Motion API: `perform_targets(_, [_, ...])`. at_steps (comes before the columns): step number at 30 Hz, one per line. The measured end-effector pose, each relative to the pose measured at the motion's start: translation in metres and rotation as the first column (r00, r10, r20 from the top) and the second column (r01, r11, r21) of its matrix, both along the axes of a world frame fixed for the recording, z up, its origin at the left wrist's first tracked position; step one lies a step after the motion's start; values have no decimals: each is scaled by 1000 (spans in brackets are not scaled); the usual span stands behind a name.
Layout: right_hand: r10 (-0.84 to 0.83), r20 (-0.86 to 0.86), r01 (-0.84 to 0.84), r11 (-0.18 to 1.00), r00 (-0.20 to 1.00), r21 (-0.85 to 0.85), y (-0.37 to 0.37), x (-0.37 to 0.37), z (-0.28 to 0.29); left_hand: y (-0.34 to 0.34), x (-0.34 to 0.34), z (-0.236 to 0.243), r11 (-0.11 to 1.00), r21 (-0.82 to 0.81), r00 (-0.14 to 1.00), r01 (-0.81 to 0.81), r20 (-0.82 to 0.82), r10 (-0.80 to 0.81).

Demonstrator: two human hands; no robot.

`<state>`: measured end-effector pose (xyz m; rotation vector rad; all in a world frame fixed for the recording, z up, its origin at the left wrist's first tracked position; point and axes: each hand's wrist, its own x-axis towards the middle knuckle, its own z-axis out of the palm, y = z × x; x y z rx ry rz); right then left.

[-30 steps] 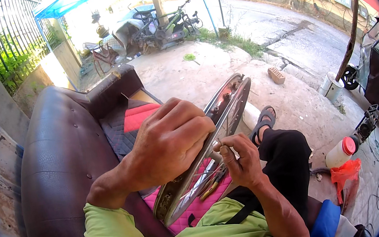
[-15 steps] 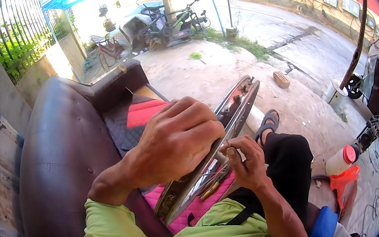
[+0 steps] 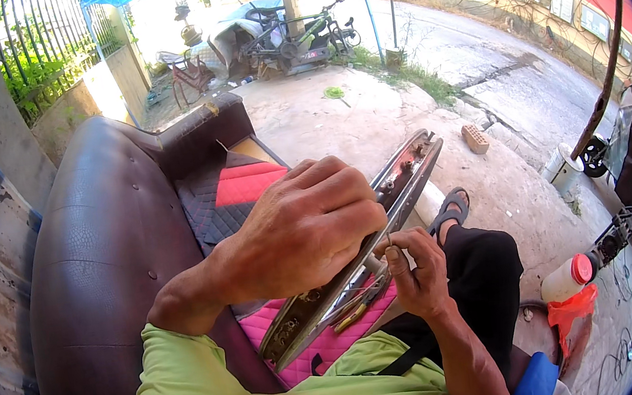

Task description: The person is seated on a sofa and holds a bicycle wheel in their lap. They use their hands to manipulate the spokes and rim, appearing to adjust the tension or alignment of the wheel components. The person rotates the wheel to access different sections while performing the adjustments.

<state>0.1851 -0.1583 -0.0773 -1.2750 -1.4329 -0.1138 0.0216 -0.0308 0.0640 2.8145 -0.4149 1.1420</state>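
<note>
Wheel rim looks light but stiff tbh, probably best grabbed around 1 o'clock; right hand pinches a thin piece, can't tell what the left hand grips.

Left hand: back upward, knuckles raised, fingers curled down, tips hidden. Left forearm slants in from lower left. Right hand lower, thumb against forefinger; right forearm rises from lower edge.

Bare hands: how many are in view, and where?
2: the left hand against the round grey metal wheel rim; the right hand right of it, pinching a thin piece.
</note>
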Motion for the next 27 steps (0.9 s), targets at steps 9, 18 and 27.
perform_targets(9, [0,-4,0,1000,1000,-22,-1,-1,4,0,-3,-1,1000,16,1000,-17,-2,17])
perform_targets(18, [-18,-8,18,1000,1000,-14,-1,1,4,-12,-17,-7,972,-208,993,-112,-50,104])
perform_targets(27, [13,-126,-12,1000,992,15,12,-5,7,-7,3,-18,948,-291,991,-130,5,137])
